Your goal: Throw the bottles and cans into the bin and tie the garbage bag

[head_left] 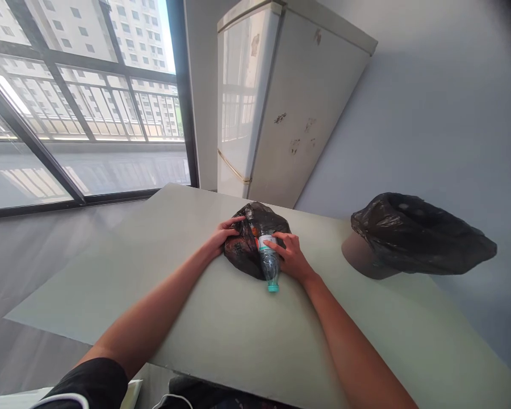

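Note:
A filled black plastic bag lies on the pale table in front of me. Out of its opening sticks a clear plastic bottle with a white label, its teal cap pointing toward me. My left hand pinches the bag's left side between thumb and fingers. From the right, my right hand curls its fingers over the bottle's label, close to the bag's edge. Something red and orange shows inside the opening beside the bottle; I cannot make out what it is. The rest of the contents is hidden.
To the right, a brown bin lined with a black bag stands on the table against the wall. Behind the table is a white refrigerator. Glass sliding doors are at the left.

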Demonstrator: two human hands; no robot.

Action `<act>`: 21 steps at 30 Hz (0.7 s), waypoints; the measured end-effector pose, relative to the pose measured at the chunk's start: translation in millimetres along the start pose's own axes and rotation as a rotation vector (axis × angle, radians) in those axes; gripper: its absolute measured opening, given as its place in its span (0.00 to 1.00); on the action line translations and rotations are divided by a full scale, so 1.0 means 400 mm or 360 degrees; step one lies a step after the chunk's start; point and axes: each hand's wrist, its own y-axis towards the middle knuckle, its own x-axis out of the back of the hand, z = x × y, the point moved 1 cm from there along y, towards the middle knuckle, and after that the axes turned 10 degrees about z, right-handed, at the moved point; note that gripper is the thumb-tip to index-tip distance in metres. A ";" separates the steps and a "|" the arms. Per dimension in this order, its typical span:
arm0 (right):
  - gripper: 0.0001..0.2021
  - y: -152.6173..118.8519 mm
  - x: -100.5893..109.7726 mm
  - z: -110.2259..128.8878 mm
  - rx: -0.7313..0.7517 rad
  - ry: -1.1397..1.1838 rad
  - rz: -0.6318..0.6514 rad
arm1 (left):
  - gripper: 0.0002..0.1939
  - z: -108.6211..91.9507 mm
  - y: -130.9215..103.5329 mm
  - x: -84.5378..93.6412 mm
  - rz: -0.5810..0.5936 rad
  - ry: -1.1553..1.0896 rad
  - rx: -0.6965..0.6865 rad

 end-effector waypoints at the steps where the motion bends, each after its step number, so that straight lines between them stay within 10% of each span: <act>1: 0.23 0.000 -0.001 0.002 -0.0015 0.0016 -0.0004 | 0.35 -0.002 -0.001 -0.002 -0.0001 -0.0003 0.0004; 21: 0.34 0.017 0.028 0.043 -0.0537 0.0733 -0.0803 | 0.24 0.021 0.008 0.023 0.0022 0.0002 -0.0007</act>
